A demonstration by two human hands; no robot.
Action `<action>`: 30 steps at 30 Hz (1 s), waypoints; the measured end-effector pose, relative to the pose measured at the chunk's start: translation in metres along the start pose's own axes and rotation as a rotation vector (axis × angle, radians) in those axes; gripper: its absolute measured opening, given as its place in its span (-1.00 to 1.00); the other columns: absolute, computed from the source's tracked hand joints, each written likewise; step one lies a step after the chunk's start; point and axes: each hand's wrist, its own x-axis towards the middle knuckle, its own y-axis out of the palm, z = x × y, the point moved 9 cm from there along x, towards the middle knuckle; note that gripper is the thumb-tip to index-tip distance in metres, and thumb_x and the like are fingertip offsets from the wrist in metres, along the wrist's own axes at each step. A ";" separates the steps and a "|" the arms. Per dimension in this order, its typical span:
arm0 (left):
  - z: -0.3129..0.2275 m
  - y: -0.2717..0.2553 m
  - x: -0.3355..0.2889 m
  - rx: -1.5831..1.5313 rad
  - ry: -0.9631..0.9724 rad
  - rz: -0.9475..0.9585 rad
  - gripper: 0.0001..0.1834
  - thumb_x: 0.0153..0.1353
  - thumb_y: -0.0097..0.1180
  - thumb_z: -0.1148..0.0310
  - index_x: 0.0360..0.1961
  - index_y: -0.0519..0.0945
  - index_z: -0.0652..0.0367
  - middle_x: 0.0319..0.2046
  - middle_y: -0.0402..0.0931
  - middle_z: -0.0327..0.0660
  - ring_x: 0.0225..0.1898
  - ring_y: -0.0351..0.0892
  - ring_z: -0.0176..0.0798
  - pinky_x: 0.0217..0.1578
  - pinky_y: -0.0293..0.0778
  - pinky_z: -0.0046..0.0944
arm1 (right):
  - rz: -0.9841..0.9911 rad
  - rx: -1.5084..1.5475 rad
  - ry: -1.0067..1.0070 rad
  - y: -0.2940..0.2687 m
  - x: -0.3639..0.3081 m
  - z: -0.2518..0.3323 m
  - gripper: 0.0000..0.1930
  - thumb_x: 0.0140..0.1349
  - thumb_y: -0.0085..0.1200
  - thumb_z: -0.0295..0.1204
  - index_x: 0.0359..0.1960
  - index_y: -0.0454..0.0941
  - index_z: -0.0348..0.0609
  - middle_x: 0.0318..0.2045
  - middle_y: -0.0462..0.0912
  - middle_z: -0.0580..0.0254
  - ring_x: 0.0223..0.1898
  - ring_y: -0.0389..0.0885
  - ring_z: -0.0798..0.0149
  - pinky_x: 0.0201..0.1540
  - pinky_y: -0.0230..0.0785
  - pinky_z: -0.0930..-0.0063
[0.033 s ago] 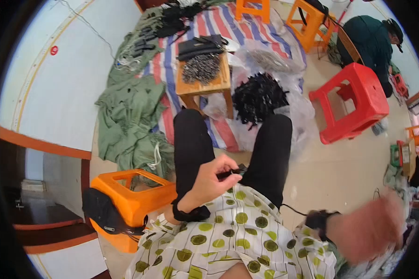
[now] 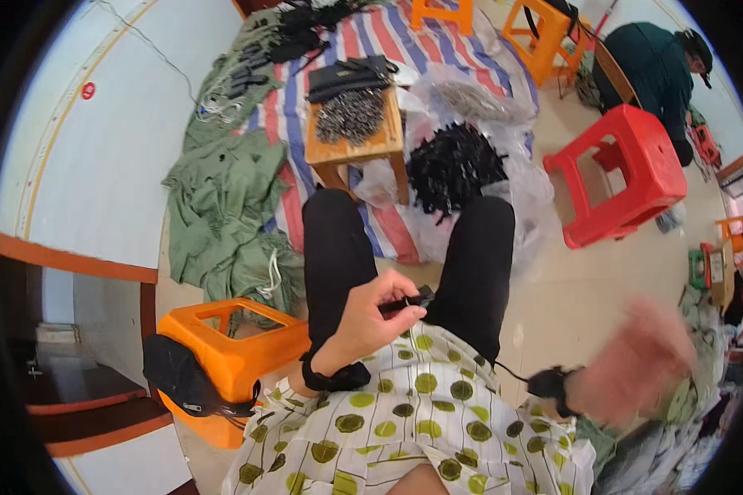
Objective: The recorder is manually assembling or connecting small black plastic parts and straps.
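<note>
My left hand [image 2: 380, 312] is closed above my lap, pinching a short black strap [image 2: 404, 304] between thumb and fingers. Part of the strap is hidden in the palm. Off to the right, my right hand [image 2: 640, 359] is away from my body and smeared by motion, so its fingers cannot be made out. Past my knees lies a heap of black strap pieces [image 2: 456, 169] on clear plastic. Beside it, a low wooden stool [image 2: 322, 151] carries a pile of small metal fittings [image 2: 351, 115] and a black pouch-like item [image 2: 351, 78].
An orange stool [image 2: 239, 351] with a black bag [image 2: 177, 375] stands at my left, near green cloth [image 2: 231, 181]. A red stool [image 2: 627, 177] is at the right, with a bent-over person [image 2: 648, 70] beyond it. A striped sheet [image 2: 367, 37] covers the floor ahead.
My right hand has shifted left and slightly upward in the view, still blurred. My left hand keeps hold of the black strap. The whole view has tilted a little.
</note>
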 end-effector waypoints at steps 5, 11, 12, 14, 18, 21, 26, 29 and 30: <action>-0.008 0.001 0.008 0.153 0.095 0.002 -0.76 -0.04 0.27 0.52 -0.37 0.45 0.20 -0.55 0.44 -0.37 -0.56 0.34 -0.62 -0.56 0.25 -0.55 | 0.378 0.229 0.855 0.098 -0.088 -0.094 -0.91 0.18 0.06 -0.52 -0.36 0.52 -0.31 -0.50 0.54 0.27 -0.45 0.47 0.51 -0.38 0.32 0.63; -0.015 0.015 0.010 0.302 0.321 -0.026 -0.74 -0.09 0.30 0.41 -0.40 0.46 0.13 -0.59 0.49 -0.28 -0.71 0.42 -0.39 -0.66 0.34 -0.43 | 0.548 0.149 0.861 0.114 -0.110 -0.104 -0.85 0.19 0.08 -0.44 -0.43 0.52 -0.30 -0.63 0.48 0.39 -0.57 0.37 0.59 -0.51 0.22 0.68; -0.013 0.016 0.009 0.327 0.291 -0.028 -0.73 -0.09 0.30 0.38 -0.40 0.45 0.11 -0.59 0.50 -0.28 -0.71 0.43 -0.38 -0.66 0.35 -0.42 | 0.500 0.229 0.882 0.115 -0.113 -0.106 -0.83 0.22 0.07 -0.43 -0.48 0.51 -0.27 -0.67 0.46 0.45 -0.62 0.32 0.63 -0.56 0.16 0.71; -0.015 0.015 0.006 0.359 0.257 -0.040 -0.73 -0.09 0.30 0.37 -0.41 0.45 0.11 -0.59 0.50 -0.28 -0.70 0.44 -0.37 -0.66 0.35 -0.41 | 0.473 0.292 0.950 0.117 -0.118 -0.108 -0.82 0.22 0.06 -0.43 -0.49 0.50 -0.26 -0.66 0.47 0.45 -0.63 0.32 0.65 -0.58 0.14 0.73; -0.010 0.013 0.005 0.354 0.221 -0.059 -0.72 -0.12 0.34 0.40 -0.42 0.48 0.17 -0.62 0.44 -0.29 -0.67 0.41 -0.43 -0.65 0.33 -0.45 | 0.405 0.387 1.037 0.119 -0.126 -0.114 -0.81 0.24 0.04 -0.44 -0.53 0.49 -0.23 -0.65 0.48 0.45 -0.65 0.31 0.67 -0.61 0.11 0.77; -0.015 0.013 0.006 0.318 0.255 -0.061 -0.73 -0.12 0.33 0.40 -0.42 0.48 0.17 -0.62 0.45 -0.28 -0.67 0.42 -0.41 -0.63 0.34 -0.44 | 0.392 0.401 1.039 0.119 -0.126 -0.115 -0.82 0.23 0.04 -0.45 -0.52 0.50 -0.24 -0.65 0.49 0.43 -0.65 0.32 0.67 -0.62 0.11 0.78; -0.011 0.014 0.004 0.335 0.210 -0.052 -0.75 -0.11 0.31 0.42 -0.43 0.48 0.18 -0.62 0.46 -0.26 -0.66 0.43 -0.40 -0.62 0.35 -0.43 | 0.396 0.405 1.041 0.119 -0.127 -0.115 -0.82 0.23 0.05 -0.44 -0.52 0.50 -0.25 -0.66 0.48 0.44 -0.65 0.31 0.67 -0.62 0.11 0.76; -0.013 0.013 0.004 0.297 0.210 -0.065 -0.78 -0.12 0.27 0.48 -0.44 0.47 0.19 -0.62 0.45 -0.25 -0.66 0.42 -0.39 -0.62 0.35 -0.42 | 0.394 0.323 0.961 0.117 -0.125 -0.110 -0.81 0.23 0.06 -0.43 -0.52 0.50 -0.26 -0.67 0.46 0.45 -0.65 0.30 0.66 -0.61 0.11 0.74; -0.012 0.012 0.004 0.277 0.202 -0.066 -0.79 -0.13 0.25 0.51 -0.44 0.47 0.19 -0.62 0.44 -0.24 -0.66 0.42 -0.39 -0.62 0.35 -0.41 | 0.391 0.260 0.904 0.114 -0.122 -0.108 -0.80 0.23 0.06 -0.43 -0.52 0.50 -0.27 -0.67 0.45 0.46 -0.65 0.30 0.65 -0.61 0.10 0.73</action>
